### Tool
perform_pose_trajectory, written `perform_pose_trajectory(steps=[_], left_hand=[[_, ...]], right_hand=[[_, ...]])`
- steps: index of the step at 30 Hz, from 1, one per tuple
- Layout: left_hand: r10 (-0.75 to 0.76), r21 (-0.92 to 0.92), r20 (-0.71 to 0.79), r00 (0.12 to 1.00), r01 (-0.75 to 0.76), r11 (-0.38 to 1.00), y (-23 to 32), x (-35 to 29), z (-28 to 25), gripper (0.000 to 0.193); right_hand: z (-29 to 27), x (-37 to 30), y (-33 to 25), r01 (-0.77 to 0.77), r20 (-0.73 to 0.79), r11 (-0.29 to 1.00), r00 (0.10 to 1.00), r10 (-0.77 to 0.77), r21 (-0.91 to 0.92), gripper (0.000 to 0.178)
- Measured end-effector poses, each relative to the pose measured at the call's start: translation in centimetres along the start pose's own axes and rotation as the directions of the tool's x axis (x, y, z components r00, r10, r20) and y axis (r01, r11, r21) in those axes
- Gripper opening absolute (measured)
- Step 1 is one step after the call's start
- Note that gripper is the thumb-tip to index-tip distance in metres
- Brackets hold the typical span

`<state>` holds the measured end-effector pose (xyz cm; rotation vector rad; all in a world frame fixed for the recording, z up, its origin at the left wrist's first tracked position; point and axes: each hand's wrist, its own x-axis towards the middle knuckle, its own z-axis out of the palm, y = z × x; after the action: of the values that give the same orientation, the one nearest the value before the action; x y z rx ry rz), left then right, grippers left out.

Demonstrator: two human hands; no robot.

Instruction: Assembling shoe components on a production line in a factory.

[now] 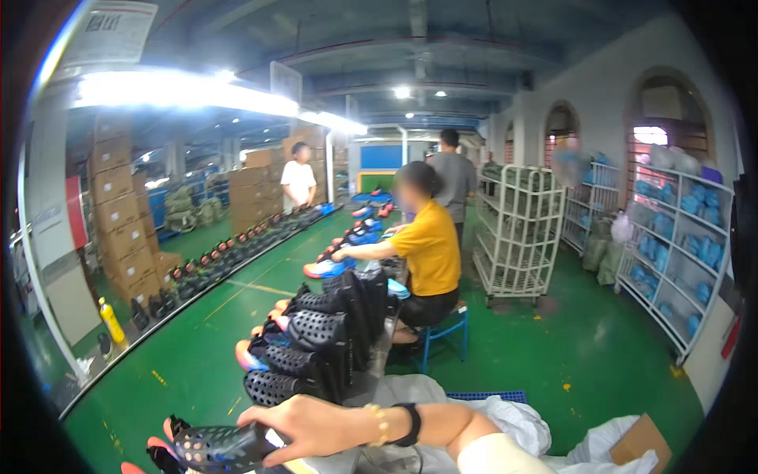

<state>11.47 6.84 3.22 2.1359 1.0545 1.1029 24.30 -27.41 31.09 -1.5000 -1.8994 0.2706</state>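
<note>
My right hand (pixel 296 426), with a beaded bracelet and a black band at the wrist, reaches in from the lower right. Its fingers and thumb are closed around the end of a black perforated plastic shoe form (pixel 217 447). Orange-and-black shoes (pixel 162 452) show beside and partly under that form at the lower edge. Just beyond my hand stands a stack of similar black perforated forms (pixel 316 330), with orange and blue shoes (pixel 251 355) along its left side. My left hand is out of the picture.
A seated person in yellow (pixel 433 245) handles shoes farther along the green surface. A long row of dark shoes (pixel 229 257) lines its left side, near a yellow bottle (pixel 111 319). White bags (pixel 505 419) lie at lower right; a white cage trolley (pixel 517 229) stands beyond.
</note>
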Motion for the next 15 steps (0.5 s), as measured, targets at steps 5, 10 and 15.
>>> perform_pose_trajectory(steps=[5, 10, 15], left_hand=[[0.048, -0.109, -0.088, 0.995, -0.058, 0.992, 0.9, -3.7, -1.7, 0.038], [0.017, -0.19, -0.173, 0.985, -0.051, 0.981, 1.5, -8.7, -1.6, 0.029], [-0.13, -0.576, -0.045, 0.99, 0.08, 0.814, 3.8, -13.4, -4.7, 0.043]], right_hand=[[6.0, 2.1, 1.5, -0.092, -0.117, 0.992, 0.99, 0.081, -0.086, 0.058], [12.5, 4.9, 6.5, -0.072, -0.28, 0.982, 0.96, 0.02, -0.176, 0.058], [20.3, 13.7, 9.5, -0.131, -0.16, 0.96, 0.983, 0.093, -0.248, 0.046]])
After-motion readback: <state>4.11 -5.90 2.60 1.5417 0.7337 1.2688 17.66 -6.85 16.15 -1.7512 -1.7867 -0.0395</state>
